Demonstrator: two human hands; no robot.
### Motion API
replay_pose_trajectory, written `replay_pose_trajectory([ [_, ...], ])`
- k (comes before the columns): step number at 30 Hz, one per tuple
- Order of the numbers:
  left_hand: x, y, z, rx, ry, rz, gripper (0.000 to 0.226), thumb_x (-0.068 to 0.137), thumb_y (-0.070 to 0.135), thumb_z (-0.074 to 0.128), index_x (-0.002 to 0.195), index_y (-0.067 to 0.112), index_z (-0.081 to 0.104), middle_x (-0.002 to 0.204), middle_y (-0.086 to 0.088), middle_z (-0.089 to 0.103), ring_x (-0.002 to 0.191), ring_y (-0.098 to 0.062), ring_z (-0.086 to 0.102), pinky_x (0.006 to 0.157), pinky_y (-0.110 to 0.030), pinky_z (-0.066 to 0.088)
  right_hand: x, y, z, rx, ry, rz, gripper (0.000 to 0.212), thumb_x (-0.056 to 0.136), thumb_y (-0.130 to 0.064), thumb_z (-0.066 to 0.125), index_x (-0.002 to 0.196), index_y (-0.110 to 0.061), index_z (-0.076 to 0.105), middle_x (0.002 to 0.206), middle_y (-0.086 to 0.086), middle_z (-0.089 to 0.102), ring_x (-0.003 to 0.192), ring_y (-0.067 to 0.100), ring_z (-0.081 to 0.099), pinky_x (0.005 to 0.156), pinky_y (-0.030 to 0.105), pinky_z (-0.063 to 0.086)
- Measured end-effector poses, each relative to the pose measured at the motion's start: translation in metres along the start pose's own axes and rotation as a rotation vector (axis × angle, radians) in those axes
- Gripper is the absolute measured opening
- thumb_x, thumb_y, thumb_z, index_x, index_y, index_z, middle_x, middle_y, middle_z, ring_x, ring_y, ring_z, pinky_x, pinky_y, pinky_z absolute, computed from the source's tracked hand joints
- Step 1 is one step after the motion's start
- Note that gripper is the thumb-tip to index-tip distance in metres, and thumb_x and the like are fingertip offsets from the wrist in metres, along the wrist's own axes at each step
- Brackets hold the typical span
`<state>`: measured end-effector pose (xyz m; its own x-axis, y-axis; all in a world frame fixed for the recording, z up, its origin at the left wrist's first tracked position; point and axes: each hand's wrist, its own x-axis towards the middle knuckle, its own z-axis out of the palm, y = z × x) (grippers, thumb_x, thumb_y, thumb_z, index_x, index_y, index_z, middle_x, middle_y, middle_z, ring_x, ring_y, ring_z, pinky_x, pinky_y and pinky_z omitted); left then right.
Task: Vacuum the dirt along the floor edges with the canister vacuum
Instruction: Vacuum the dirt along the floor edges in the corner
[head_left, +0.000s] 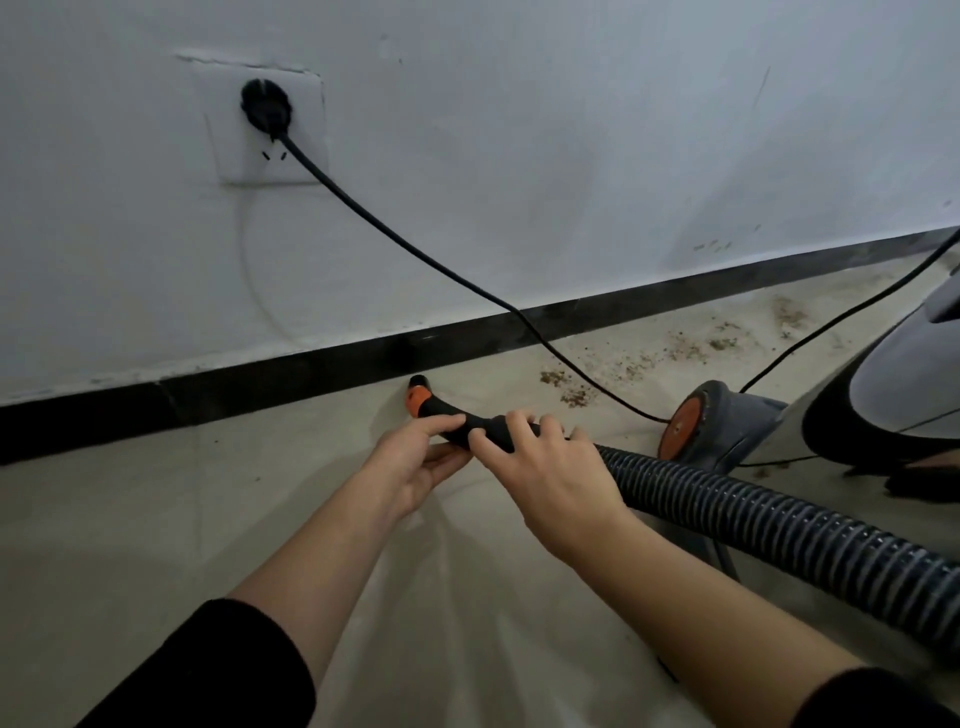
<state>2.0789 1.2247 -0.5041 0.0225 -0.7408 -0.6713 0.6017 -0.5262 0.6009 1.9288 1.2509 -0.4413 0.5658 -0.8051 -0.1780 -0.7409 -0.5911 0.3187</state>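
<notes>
Gripping the handle: both hands hold the curved black handle with orange trim, low over the pale floor.
Left grip: palm turned up, thumb on top of the handle and fingers under it, clamped on the handle near its front.
Right grip: fingers curled over the handle from above, clamped on its rear end where the ribbed hose joins.
Handle tip: points at the foot of the black baseboard; whether it touches cannot be told.
Canister vacuum: on the floor at the right edge, its orange wheel facing the hands.
Dirt: brown crumbs scattered along the floor edge to the right of the tip, between it and the vacuum.
Power cord: runs from the black plug in the wall socket down across the dirt to the vacuum.
</notes>
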Motion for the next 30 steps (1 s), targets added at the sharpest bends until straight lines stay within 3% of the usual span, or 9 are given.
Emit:
replay_pose_trajectory([
  [4,-0.017,0.009,-0.028,0.009,0.024,0.023,0.043,0.086,0.003,0.067,0.126,-0.003,0.052,0.108,-0.028,0.067,0.094,-0.029,0.071,0.067,-0.029,0.061,0.003,-0.022,-0.006,0.028,0.023,-0.053,0.072,0.089,-0.010,0.057,0.145,-0.021,0.012,0.136,0.024,0.030,0.113,0.044,0.046,0.090,0.052,0.045],
  [12,-0.050,0.014,-0.071,-0.022,0.082,0.070,0.046,0.088,0.002,0.065,0.131,-0.001,0.048,0.110,-0.027,0.066,0.096,-0.031,0.071,0.076,-0.033,0.060,0.004,-0.058,-0.020,0.005,0.067,-0.165,0.075,0.087,-0.010,0.060,0.145,-0.019,0.013,0.134,0.027,0.029,0.111,0.045,0.047,0.088,0.052,0.046],
  [17,-0.078,0.002,-0.090,-0.067,0.094,0.067,0.038,0.089,0.003,0.064,0.125,-0.001,0.051,0.111,-0.027,0.066,0.100,-0.031,0.069,0.086,-0.035,0.056,-0.008,-0.070,-0.030,0.003,0.075,-0.260,0.071,0.090,-0.011,0.056,0.145,-0.020,0.013,0.134,0.025,0.029,0.108,0.043,0.047,0.084,0.049,0.047],
  [23,-0.109,-0.017,-0.118,-0.164,0.104,0.079,0.034,0.089,0.003,0.062,0.122,-0.005,0.056,0.108,-0.025,0.069,0.102,-0.029,0.068,0.088,-0.033,0.056,-0.024,-0.091,-0.043,-0.008,0.063,-0.398,0.067,0.089,-0.013,0.056,0.142,-0.020,0.015,0.131,0.024,0.030,0.105,0.042,0.048,0.077,0.049,0.051],
  [30,-0.129,-0.024,-0.146,-0.208,0.138,0.098,0.040,0.088,0.002,0.062,0.126,-0.008,0.055,0.095,-0.020,0.071,0.084,-0.023,0.072,0.067,-0.027,0.061,-0.031,-0.115,-0.052,-0.026,0.077,-0.477,0.062,0.092,-0.012,0.050,0.144,-0.017,0.017,0.132,0.027,0.030,0.106,0.046,0.047,0.081,0.055,0.049],
])
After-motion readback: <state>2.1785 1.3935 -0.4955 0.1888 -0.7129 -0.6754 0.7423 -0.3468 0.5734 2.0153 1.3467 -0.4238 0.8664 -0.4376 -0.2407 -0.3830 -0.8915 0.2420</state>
